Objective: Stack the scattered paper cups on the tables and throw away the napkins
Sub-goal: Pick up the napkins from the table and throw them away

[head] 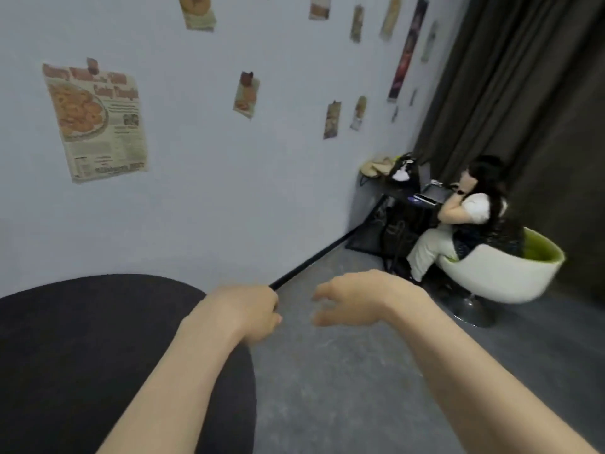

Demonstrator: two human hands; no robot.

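Note:
No paper cup or napkin shows in this view. My left hand [250, 311] hangs past the right edge of a round dark table [82, 339], its fingers curled downward and hidden, with nothing visibly held. My right hand [352, 298] hovers over the grey floor to its right, fingers loosely curled and spread, holding nothing. The two hands are about a hand's width apart.
A pale wall [212, 175] with several paper posters runs along the left and back. A person [471, 217] sits in a white and green tub chair [501, 273] at a small dark desk [409, 191] with a laptop. Dark curtains [523, 93] hang at right. Grey floor [343, 371] lies ahead.

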